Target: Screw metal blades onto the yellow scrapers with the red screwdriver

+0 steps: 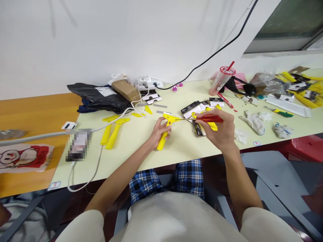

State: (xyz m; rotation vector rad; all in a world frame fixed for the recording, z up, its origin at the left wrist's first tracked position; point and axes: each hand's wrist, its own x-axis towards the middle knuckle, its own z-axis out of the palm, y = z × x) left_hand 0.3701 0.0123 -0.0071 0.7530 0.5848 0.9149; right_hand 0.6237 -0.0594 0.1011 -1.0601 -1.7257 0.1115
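From the head view, the left hand (pixel 158 132) has a closed grip around the handle of a yellow scraper (pixel 163 143), held above the tabletop (pixel 136 151). The right hand (pixel 214 129) has a closed grip on a red-handled screwdriver (pixel 209 118), its thin shaft reaching the scraper's head. Black packaging cards (pixel 191 109) lie beneath the right hand, and two yellow handles (pixel 113 132) lie further left.

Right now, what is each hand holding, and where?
Left hand: a yellow scraper, by its handle. Right hand: a red-handled screwdriver, by that handle.
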